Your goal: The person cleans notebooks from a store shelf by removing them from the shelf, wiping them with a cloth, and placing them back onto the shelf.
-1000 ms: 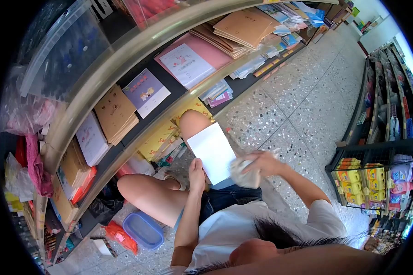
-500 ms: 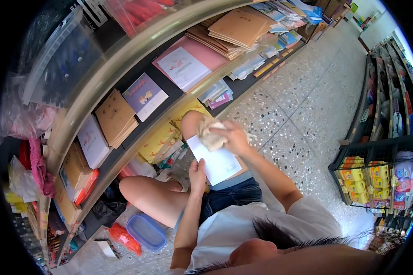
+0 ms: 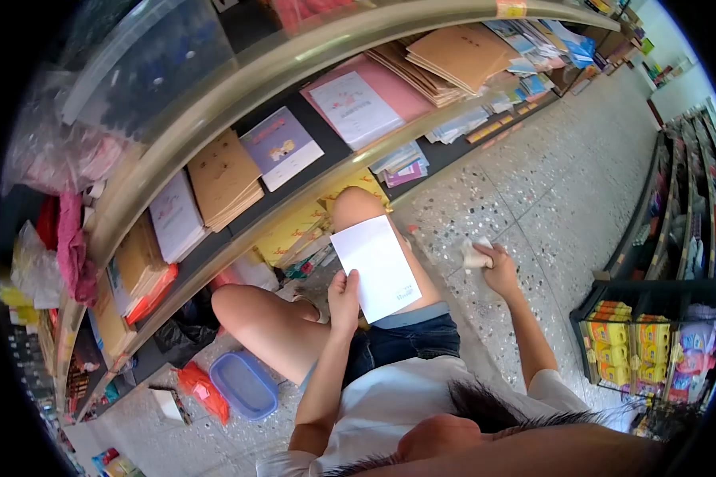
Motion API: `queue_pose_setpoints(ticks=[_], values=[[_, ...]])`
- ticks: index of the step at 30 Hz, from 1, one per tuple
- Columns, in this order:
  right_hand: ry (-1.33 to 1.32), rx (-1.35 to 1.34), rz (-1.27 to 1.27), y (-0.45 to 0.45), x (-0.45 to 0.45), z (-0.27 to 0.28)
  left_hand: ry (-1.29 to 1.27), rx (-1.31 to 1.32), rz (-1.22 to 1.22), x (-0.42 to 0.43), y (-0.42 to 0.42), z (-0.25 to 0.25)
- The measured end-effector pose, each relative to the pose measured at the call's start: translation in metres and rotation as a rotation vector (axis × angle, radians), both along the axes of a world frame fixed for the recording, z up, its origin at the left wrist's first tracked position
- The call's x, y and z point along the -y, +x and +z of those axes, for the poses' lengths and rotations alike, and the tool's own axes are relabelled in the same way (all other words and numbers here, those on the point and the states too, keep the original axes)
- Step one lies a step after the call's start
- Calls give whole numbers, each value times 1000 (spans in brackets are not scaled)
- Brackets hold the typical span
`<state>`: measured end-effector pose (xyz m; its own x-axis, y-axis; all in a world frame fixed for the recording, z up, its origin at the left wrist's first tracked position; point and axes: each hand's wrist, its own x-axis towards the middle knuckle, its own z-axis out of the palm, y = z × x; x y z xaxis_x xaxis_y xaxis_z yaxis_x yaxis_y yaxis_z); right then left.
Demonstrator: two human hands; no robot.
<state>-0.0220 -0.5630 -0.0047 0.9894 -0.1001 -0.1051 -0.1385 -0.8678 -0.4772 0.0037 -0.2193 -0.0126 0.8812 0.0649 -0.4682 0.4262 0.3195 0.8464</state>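
1. Watching remotely, I see the left hand pinching a white booklet over the right leg.
2. Right hand, closed around a pale cloth, hangs above the floor.
3. Black rack holds yellow packs; blue tub sits beside an orange bag.

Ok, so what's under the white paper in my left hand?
Your right leg runs beneath the white paper, showing past its top and right edges. Your left hand grips its left edge. Its underside and anything else beneath are hidden.

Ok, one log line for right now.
left hand: holding white booklet by edge | right hand: gripping cloth | cloth: apart from booklet
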Motion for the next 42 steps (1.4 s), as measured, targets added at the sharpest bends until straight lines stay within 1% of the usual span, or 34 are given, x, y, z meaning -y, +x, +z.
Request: queue_pose_setpoints(ticks=[1, 3, 5, 6, 7, 9, 10, 11, 12, 13, 15, 16, 19, 21, 22, 25, 26, 29, 30, 33, 34, 37, 38, 40, 42], values=[[181, 123, -118, 18, -27, 20, 26, 43, 23, 2, 3, 10], [545, 260, -95, 46, -82, 44, 271, 170, 6, 4, 7, 46], [973, 129, -194, 64, -133, 53, 532, 285, -38, 5, 7, 68], [1187, 42, -231, 73, -158, 58, 654, 287, -112, 6, 9, 106], [1306, -32, -229, 79, -180, 65, 774, 279, -183, 8, 10, 139], [1522, -201, -229, 88, -216, 77, 1077, 469, -153, 13, 11, 150], [1720, -228, -225, 88, -231, 77, 1168, 507, -160, 11, 13, 152], [1843, -287, -218, 89, -242, 75, 1256, 544, -174, 9, 15, 153], [1923, -354, -208, 92, -252, 74, 1312, 504, -231, 6, 13, 152], [1995, -436, -211, 91, -261, 70, 1315, 519, -264, -1, 10, 145], [2052, -564, -218, 93, -273, 63, 1310, 556, -344, -16, 7, 124], [2065, -622, -230, 93, -278, 58, 1097, 529, -397, -28, 2, 115], [2087, -772, -277, 93, -287, 44, 1310, 682, -82, -61, -19, 120], [2085, -827, -308, 94, -291, 38, 1315, 499, 99, -81, -31, 117], [2085, -853, -325, 94, -293, 35, 1342, 431, 104, -92, -36, 110], [2061, -897, -356, 95, -298, 30, 379, 101, 105, -116, -46, 91], [2057, -915, -363, 97, -300, 27, 196, 93, 67, -121, -45, 85], [1950, -842, -369, 106, -304, 17, 159, 120, 112, -133, -43, 77], [1802, -720, -315, 110, -304, 5, 125, 112, 167, -138, -39, 79], [1776, -782, -336, 124, -297, -9, 78, 95, 379, -162, -21, 89], [1795, -707, -294, 127, -295, -5, 94, 118, 435, -174, -13, 93], [1815, -715, -300, 134, -277, 3, 90, 274, 532, -226, 13, 78], [1796, -719, -280, 137, -268, 3, 91, 276, 553, -244, 24, 75], [1808, -638, -257, 141, -254, -1, 50, 298, 610, -271, 46, 79], [1857, -541, -207, 145, -241, -10, 86, 292, 597, -295, 64, 78]])
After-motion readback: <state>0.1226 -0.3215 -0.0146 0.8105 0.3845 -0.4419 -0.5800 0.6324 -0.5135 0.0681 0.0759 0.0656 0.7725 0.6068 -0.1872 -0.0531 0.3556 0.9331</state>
